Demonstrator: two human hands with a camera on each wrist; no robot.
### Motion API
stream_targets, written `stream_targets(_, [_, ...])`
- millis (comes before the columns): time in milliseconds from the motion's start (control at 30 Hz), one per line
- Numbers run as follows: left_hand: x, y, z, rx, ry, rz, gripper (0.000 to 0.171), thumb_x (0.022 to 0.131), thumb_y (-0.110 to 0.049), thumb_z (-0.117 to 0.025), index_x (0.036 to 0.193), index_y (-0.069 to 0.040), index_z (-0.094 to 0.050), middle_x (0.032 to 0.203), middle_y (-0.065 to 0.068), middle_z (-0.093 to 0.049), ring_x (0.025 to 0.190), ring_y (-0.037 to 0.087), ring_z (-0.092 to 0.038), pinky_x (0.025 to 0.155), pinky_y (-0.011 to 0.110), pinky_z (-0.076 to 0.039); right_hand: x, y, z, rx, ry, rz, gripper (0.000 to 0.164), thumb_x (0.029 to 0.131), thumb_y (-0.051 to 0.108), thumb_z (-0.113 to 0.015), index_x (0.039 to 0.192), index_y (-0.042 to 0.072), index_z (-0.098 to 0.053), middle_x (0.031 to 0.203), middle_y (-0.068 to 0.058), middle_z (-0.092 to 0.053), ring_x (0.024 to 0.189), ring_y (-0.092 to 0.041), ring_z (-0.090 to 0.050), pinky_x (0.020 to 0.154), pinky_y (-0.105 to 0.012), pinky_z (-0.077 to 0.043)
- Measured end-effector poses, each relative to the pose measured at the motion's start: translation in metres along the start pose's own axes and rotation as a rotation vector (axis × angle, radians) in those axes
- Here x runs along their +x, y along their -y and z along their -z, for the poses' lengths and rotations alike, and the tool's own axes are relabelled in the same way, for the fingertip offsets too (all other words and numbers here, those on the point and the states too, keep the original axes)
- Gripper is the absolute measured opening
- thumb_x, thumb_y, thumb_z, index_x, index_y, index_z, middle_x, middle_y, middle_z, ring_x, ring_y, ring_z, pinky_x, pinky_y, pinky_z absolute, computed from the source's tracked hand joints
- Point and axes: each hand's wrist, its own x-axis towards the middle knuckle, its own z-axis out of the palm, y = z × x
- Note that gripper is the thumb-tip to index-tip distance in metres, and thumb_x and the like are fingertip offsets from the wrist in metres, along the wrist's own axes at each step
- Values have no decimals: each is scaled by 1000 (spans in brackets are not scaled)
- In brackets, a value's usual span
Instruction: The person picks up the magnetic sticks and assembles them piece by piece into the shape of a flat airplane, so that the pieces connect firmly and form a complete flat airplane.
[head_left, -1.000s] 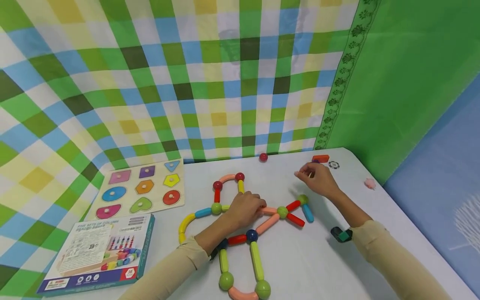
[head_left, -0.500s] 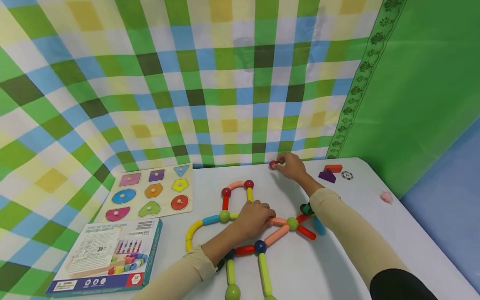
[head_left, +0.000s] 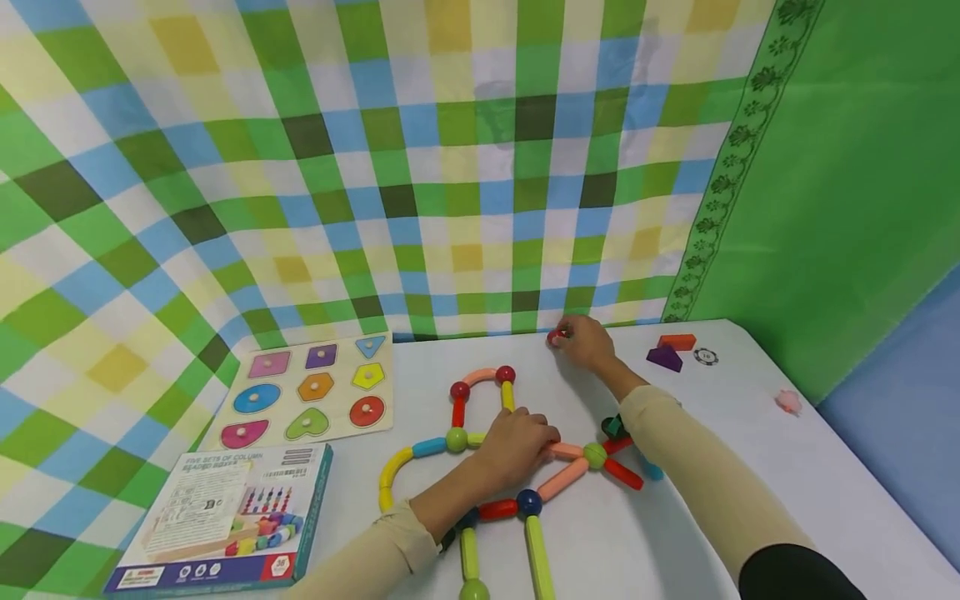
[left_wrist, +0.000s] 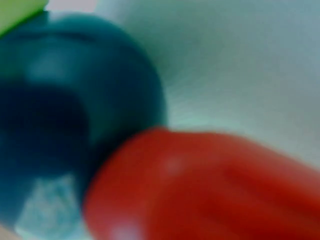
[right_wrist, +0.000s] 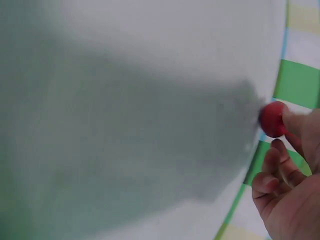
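My right hand [head_left: 587,342] pinches a red ball [right_wrist: 272,119] between thumb and fingers at the table's back edge. In the head view, my left hand [head_left: 517,448] lies over the middle of a flat figure of coloured rods and balls. A pink rod [head_left: 566,450] comes out from under its fingers toward a green ball [head_left: 595,456]; the fingertips are hidden. Near the left wrist are a dark blue ball [head_left: 529,502] and a red rod [head_left: 498,509]. The left wrist view, blurred, shows a red rod [left_wrist: 200,190] against a dark blue ball [left_wrist: 100,75].
A shape puzzle board [head_left: 303,392] and a boxed bead toy [head_left: 225,517] lie at the left. Back right are an orange block [head_left: 677,342], a purple block [head_left: 664,358], a round token [head_left: 706,357] and a small pink piece [head_left: 788,402]. Checked cloth [head_left: 465,167] hangs behind.
My right hand has moved left from near the orange block to the red ball and pinched it. My left hand has stayed on the figure. The head view has shifted slightly.
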Motion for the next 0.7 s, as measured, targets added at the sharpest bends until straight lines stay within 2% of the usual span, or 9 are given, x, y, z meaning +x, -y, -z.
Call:
stream_targets(100, [0,3,5,22,-3,15,27,87,-36,-69,113,-30,-68,98,-11,-64,83,10,-50,77,28,-42,0,2,6,-24,6,64,31,89,23,-68,114,5,-63,106,-15,-61,95,-29,-57,75,-46,-47])
stream_targets(233, [-2,5,9,24,18,30,28,87,-35,-69,114,-28,-68,100,-10,-64,85,11,-51,78,29,-42,-2,3,7,-96,60,115,43,86,27,-70,123,7,-58,112,-16,-57,98,-28,-56,74,-46,-48])
stream_targets(433, [-1,0,9,5,24,18,27,87,-35,-69,113,-29,-68,99,-11,-64,86,11,-51,79,29,-42,-4,2,3,-159,56,98,43,86,27,-70,124,11,-58,108,-13,-55,95,-27,-57,71,-44,-48])
stream_targets(700, [0,-4,5,5,9,-3,23,87,-33,-69,110,-29,-70,92,-12,-63,79,9,-50,74,27,-41,-5,1,0,-168,84,78,40,86,24,-71,121,10,-59,102,-11,-60,89,-24,-57,71,-41,-49])
